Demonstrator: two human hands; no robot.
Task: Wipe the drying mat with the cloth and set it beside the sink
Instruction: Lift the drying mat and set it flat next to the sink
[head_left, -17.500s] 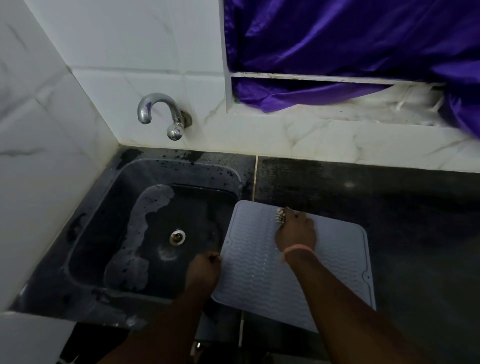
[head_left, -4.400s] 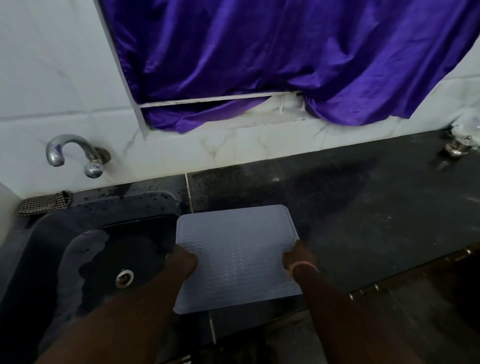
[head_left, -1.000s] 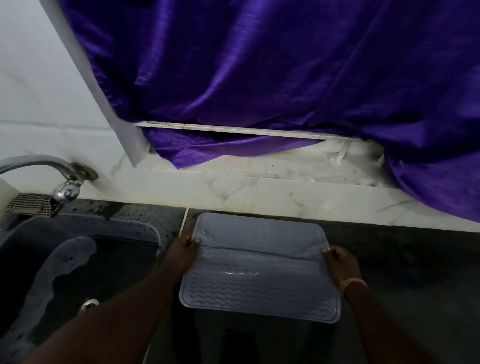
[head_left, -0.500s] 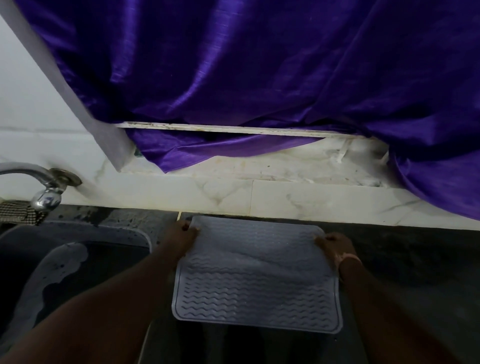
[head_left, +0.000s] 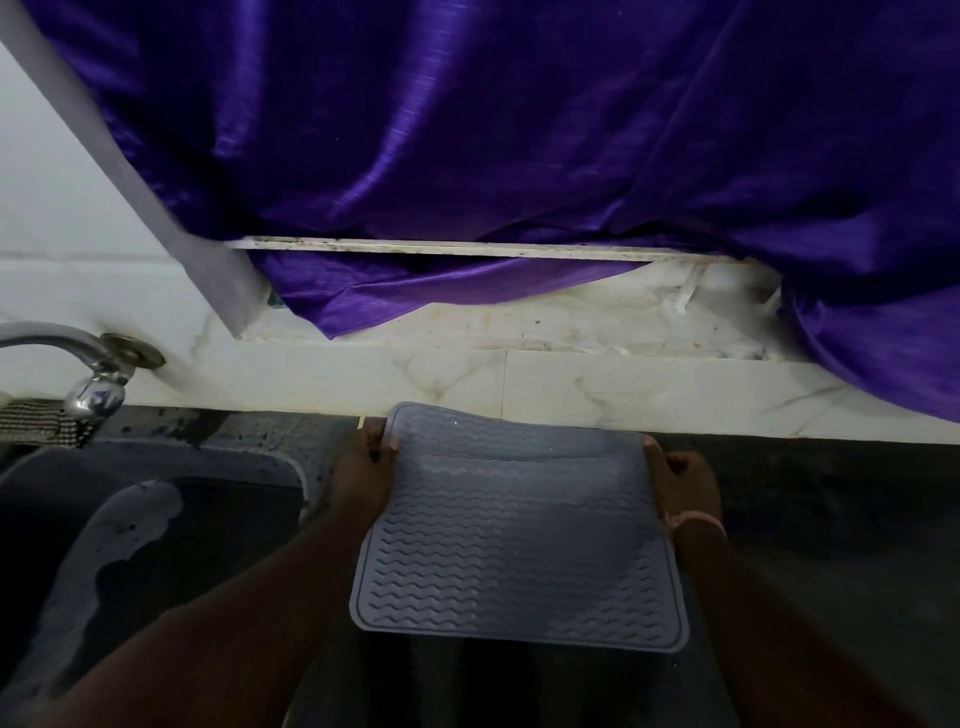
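In the head view, the drying mat (head_left: 514, 525) is held up over the dark worktop (head_left: 831, 519), just to the right of the sink (head_left: 156, 519), with its far edge close to the tiled back wall (head_left: 571, 384). The left hand (head_left: 363, 467) pinches the mat's far left corner, thumb on top; the right hand (head_left: 680, 483) grips the far right edge with its fingers curled round it. The mat sags in the middle and its near edge hangs lower, towards the worktop's front edge. Whether that near edge already touches the worktop cannot be told. The cloth (head_left: 36, 421) lies on the sink's far left rim, under the tap (head_left: 88, 374), so the wiping looks done and the setting-down is the step in hand.

To do it well, I would let the near edge land first, then lower the far edge towards the wall so the mat rolls flat without a trapped fold. Both hands should come down evenly, since the soft mat buckles if one corner leads. Keep the left edge clear of the sink rim, so that nothing overhangs the basin. The ribbed face glistens and may still be wet, so it could slip in a light pinch
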